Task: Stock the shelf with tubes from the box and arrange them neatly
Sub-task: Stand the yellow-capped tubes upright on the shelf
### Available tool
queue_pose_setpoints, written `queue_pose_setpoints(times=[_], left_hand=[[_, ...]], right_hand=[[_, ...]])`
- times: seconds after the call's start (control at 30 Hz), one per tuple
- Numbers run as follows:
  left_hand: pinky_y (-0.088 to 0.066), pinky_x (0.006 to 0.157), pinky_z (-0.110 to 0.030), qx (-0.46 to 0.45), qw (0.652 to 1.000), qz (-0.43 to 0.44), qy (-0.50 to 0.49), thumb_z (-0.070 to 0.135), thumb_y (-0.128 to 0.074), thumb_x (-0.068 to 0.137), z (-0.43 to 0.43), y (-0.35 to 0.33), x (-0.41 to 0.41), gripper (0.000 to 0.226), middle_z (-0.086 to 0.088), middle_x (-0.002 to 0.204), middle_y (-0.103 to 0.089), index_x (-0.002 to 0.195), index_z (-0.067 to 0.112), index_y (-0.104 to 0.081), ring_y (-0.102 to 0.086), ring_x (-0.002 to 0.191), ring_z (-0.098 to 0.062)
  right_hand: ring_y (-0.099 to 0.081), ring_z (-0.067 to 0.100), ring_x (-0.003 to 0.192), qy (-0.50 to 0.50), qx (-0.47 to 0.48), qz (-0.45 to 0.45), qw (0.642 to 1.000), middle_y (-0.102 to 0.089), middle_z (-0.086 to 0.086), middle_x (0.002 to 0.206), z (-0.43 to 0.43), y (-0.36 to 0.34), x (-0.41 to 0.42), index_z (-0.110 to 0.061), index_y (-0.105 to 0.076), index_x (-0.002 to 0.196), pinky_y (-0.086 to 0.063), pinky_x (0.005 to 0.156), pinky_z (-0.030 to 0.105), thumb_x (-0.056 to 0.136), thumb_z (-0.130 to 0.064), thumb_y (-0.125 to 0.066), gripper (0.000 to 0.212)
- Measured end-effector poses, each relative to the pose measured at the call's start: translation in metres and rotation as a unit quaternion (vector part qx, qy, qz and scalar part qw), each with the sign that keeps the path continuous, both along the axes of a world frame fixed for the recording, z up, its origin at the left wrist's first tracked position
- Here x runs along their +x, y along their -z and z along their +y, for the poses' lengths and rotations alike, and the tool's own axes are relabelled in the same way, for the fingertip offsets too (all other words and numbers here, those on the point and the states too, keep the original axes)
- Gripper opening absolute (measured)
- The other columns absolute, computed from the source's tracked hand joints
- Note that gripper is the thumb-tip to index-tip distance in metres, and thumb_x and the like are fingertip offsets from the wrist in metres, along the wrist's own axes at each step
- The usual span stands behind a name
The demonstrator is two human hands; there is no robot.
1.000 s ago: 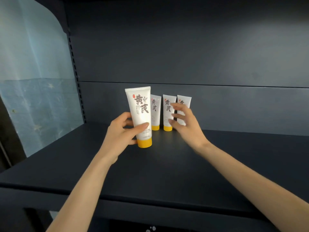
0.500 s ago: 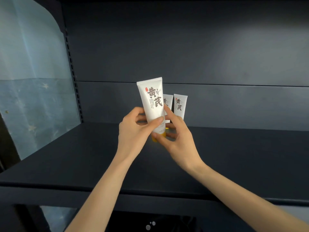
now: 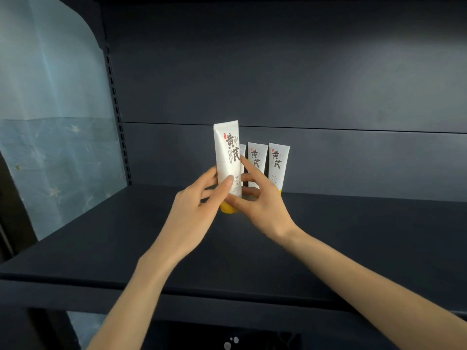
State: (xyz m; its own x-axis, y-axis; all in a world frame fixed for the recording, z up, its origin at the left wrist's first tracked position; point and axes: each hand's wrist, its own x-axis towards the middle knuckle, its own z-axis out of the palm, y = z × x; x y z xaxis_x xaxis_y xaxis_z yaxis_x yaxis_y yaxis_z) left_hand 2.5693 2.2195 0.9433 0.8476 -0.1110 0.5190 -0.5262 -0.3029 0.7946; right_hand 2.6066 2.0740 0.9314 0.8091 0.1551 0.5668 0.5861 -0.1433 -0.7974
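Your left hand (image 3: 197, 205) grips the white plastic tube with a yellow cap (image 3: 226, 152) round its lower half, thumb flat on the printed front, fingers curled behind. Your right hand (image 3: 262, 205) is on it too: thumb across the bottom by the cap, spread fingers (image 3: 246, 164) along the right edge and behind, a loose pinch.

Change: a second ago the right hand was back at the row while the left alone held this tube low by the shelf. Now both hands hold it, lifted off the shelf, label forward, close to upright. It looks like you're squaring it up before placing, so this one isn't stocked yet.

Behind the hands, three matching white tubes stand cap-down against the back panel (image 3: 328, 157): rightmost tube (image 3: 278, 165), middle tube (image 3: 256, 161), and a left tube (image 3: 243, 157) mostly hidden. The held tube sits in front of that hidden one.

The dark grey metal shelf (image 3: 126, 236) has room left of the row. The box isn't in view.
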Motion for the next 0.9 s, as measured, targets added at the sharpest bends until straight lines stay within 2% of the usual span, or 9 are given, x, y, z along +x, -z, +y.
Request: queue_pose_setpoints(times=[0.07,0.13,0.2,0.33,0.4,0.53,0.63,0.73,0.9], left_hand=[[-0.038,0.095,-0.008,0.099,0.995,0.016,-0.013,0.071,-0.035,0.076,0.014,0.002,-0.003,0.064,0.044,0.123,-0.047,0.137,0.051,-0.032,-0.042,0.117,0.021],[-0.022,0.115,-0.028,0.255,0.963,0.038,-0.083,0.073,-0.025,0.079,0.027,0.010,-0.004,0.074,0.027,0.150,-0.025,0.147,0.044,-0.018,-0.022,0.138,0.005],[-0.008,0.116,-0.030,0.376,0.915,0.049,-0.135,0.067,-0.019,0.086,0.036,0.020,-0.006,0.072,0.014,0.158,-0.008,0.150,0.036,-0.007,-0.007,0.144,-0.003],[0.000,0.118,-0.035,0.473,0.861,0.055,-0.177,0.065,-0.006,0.085,0.054,0.037,-0.015,0.072,0.010,0.160,0.003,0.150,0.033,0.005,0.002,0.146,-0.007],[0.001,0.118,-0.036,0.490,0.846,0.057,-0.200,0.069,0.003,0.077,0.066,0.041,-0.021,0.078,0.010,0.159,0.005,0.147,0.035,0.011,0.004,0.146,-0.008],[0.000,0.119,-0.035,0.493,0.836,0.065,-0.234,0.072,0.008,0.070,0.086,0.044,-0.031,0.079,0.011,0.159,0.005,0.140,0.037,0.018,0.003,0.146,-0.008],[-0.002,0.119,-0.035,0.492,0.831,0.070,-0.251,0.072,0.006,0.070,0.097,0.044,-0.034,0.085,0.011,0.159,0.002,0.147,0.036,0.011,0.000,0.146,-0.008],[-0.004,0.119,-0.034,0.464,0.847,0.079,-0.248,0.072,0.001,0.071,0.100,0.043,-0.035,0.086,0.010,0.160,0.000,0.149,0.035,0.005,-0.002,0.146,-0.008],[-0.004,0.118,-0.031,0.430,0.869,0.080,-0.233,0.073,-0.003,0.071,0.100,0.043,-0.036,0.087,0.010,0.159,-0.003,0.149,0.035,0.002,-0.005,0.146,-0.009]], right_hand=[[-0.064,-0.001,0.087,0.003,-0.025,0.019,0.999,-0.058,-0.016,0.101,0.001,-0.003,0.013,-0.033,-0.044,0.136,-0.049,0.070,0.009,0.079,-0.018,-0.075,0.067],[-0.063,0.003,0.088,0.018,-0.053,0.031,0.998,-0.055,-0.018,0.100,0.004,-0.004,0.031,-0.030,-0.046,0.130,-0.049,0.066,0.008,0.079,-0.018,-0.076,0.061],[-0.061,0.005,0.089,0.049,-0.072,0.048,0.995,-0.054,-0.014,0.103,0.008,-0.003,0.051,-0.024,-0.044,0.131,-0.049,0.063,0.007,0.079,-0.019,-0.076,0.062],[-0.059,0.015,0.097,0.098,-0.068,0.109,0.987,-0.056,0.002,0.119,0.012,0.008,0.086,-0.016,-0.040,0.133,-0.048,0.072,0.018,0.080,-0.017,-0.074,0.063],[-0.055,0.014,0.096,0.117,-0.057,0.129,0.983,-0.056,0.004,0.120,0.012,0.014,0.098,-0.016,-0.039,0.132,-0.045,0.070,0.018,0.080,-0.016,-0.073,0.062],[-0.051,0.013,0.098,0.155,-0.060,0.143,0.976,-0.056,0.005,0.120,0.009,0.024,0.115,-0.015,-0.040,0.129,-0.044,0.080,0.025,0.080,-0.016,-0.074,0.060],[-0.050,0.013,0.100,0.154,-0.075,0.151,0.974,-0.055,0.006,0.122,0.009,0.032,0.120,-0.015,-0.039,0.128,-0.044,0.076,0.023,0.080,-0.015,-0.074,0.060],[-0.050,0.013,0.099,0.158,-0.087,0.143,0.973,-0.054,0.006,0.122,0.010,0.038,0.122,-0.013,-0.039,0.126,-0.042,0.067,0.016,0.080,-0.015,-0.074,0.059],[-0.053,0.019,0.110,0.177,-0.095,0.143,0.969,-0.052,0.008,0.128,0.012,0.037,0.126,-0.011,-0.037,0.128,-0.045,0.077,0.023,0.081,-0.013,-0.073,0.060]])
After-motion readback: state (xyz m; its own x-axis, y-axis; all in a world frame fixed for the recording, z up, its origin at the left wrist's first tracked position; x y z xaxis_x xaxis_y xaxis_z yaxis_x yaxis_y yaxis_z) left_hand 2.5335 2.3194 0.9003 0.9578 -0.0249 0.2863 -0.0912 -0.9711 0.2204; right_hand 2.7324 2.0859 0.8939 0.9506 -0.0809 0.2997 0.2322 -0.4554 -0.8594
